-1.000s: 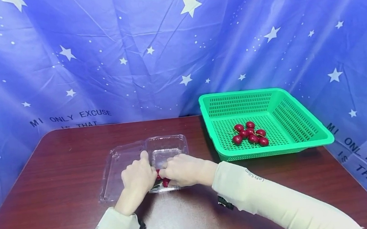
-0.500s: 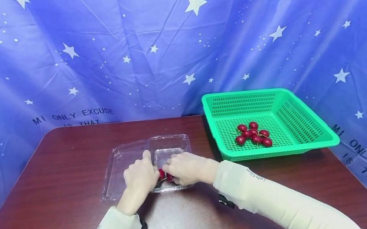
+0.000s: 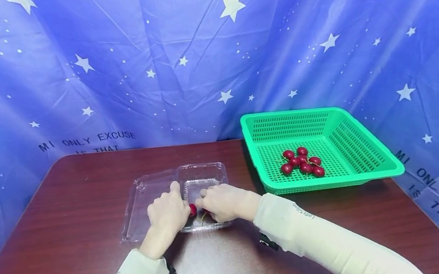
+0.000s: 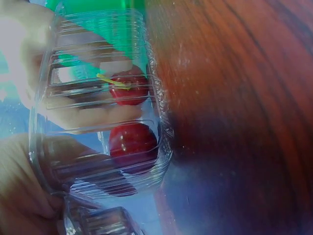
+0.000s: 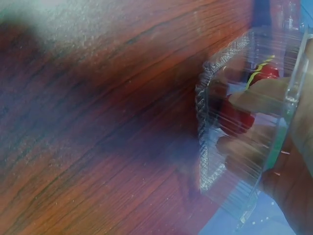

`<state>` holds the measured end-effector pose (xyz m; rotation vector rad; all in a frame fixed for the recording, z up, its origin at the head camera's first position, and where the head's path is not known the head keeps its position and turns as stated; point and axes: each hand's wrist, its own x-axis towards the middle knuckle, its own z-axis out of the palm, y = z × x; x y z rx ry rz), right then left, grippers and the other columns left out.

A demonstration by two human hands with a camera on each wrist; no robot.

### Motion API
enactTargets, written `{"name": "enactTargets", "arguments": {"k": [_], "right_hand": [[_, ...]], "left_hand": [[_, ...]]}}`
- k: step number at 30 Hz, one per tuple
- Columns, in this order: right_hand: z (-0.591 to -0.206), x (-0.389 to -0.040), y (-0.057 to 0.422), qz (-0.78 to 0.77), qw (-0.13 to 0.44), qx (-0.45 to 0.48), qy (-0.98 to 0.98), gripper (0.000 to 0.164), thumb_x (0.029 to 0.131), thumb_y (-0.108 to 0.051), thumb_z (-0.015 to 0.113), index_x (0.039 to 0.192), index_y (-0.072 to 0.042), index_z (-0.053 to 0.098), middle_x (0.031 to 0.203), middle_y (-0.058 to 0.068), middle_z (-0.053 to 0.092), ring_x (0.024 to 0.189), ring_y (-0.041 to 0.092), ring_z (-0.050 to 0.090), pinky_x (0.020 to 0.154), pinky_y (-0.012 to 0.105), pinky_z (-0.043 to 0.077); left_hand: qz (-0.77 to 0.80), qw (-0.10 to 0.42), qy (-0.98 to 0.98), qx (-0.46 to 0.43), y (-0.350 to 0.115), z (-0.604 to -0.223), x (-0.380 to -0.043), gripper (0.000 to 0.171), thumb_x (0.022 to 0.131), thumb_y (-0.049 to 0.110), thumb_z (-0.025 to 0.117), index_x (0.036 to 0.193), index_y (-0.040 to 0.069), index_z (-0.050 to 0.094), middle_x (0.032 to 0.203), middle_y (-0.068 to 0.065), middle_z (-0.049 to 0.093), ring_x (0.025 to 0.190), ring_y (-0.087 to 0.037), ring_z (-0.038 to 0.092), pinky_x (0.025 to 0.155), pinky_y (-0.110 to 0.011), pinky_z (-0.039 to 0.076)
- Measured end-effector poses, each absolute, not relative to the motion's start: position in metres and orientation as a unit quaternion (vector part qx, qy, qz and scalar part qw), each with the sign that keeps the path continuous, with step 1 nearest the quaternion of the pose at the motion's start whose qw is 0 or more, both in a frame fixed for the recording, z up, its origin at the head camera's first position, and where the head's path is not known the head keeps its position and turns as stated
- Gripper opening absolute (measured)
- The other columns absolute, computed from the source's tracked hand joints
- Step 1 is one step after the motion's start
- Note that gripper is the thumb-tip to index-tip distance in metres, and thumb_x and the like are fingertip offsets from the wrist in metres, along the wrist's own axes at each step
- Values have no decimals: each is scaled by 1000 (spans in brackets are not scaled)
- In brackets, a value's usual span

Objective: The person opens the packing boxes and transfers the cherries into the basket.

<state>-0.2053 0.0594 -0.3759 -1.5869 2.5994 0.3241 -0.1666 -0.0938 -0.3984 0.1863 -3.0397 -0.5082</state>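
Observation:
A clear plastic clamshell box (image 3: 207, 170) stands unfolded on the table, its lid (image 3: 140, 208) laid out to the left. Over the hinge side, my left hand (image 3: 167, 211) grips the box, thumb upward and fingers bent down into it. Right beside those fingers is a red cherry (image 3: 193, 210), also visible through the wall in the left wrist view. My right hand (image 3: 224, 202) reaches into the front of the box and pinches a second cherry (image 4: 129, 87) with a yellow-green stem. In the head view this cherry is mostly hidden behind the fingers.
At the right back stands a green perforated basket (image 3: 368, 174) with several cherries (image 3: 302, 161) gathered on its floor. A blue star-printed curtain (image 3: 181, 83) hangs behind the dark red-brown wooden table (image 3: 98, 167).
My right hand has shifted slightly right with its cherry, widening the gap to the other one, and its stem now shows. My left hand stays at the hinge side. The view has shifted slightly.

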Motion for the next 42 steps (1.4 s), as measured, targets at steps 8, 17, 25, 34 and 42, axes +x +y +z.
{"name": "enactTargets", "arguments": {"k": [8,17,25,34,42], "right_hand": [[-379,-206,59,93,42,-523,846,16,82,-10,67,97,-14,67,92,6,66,84,21,66,75,34,58],[-378,-206,59,95,53,-514,851,19,82,-10,67,100,-13,65,95,6,66,85,21,66,77,35,58],[-374,-207,60,89,51,-510,854,18,81,-11,68,99,-14,65,94,5,67,86,20,66,76,36,58],[-366,-209,62,76,39,-507,858,16,81,-13,70,95,-14,64,93,5,66,86,21,65,74,37,58],[-360,-209,64,88,42,-498,861,18,81,-16,71,99,-16,65,95,4,66,90,20,64,74,38,59]], "left_hand": [[-166,22,-984,60,-94,-397,-166,28,82,22,61,98,3,48,81,-27,70,68,-45,65,54,-54,49],[-166,16,-984,60,-94,-398,-167,28,82,22,61,98,3,48,81,-27,70,68,-44,65,54,-53,49],[-159,18,-985,61,-94,-398,-168,28,82,22,61,97,3,47,80,-28,70,67,-45,65,54,-53,49],[-159,21,-985,61,-97,-397,-167,26,82,20,59,98,3,47,80,-28,70,67,-46,64,53,-54,49],[-158,14,-986,60,-95,-396,-167,28,82,21,60,100,3,47,80,-27,70,67,-45,64,54,-53,49]]}}
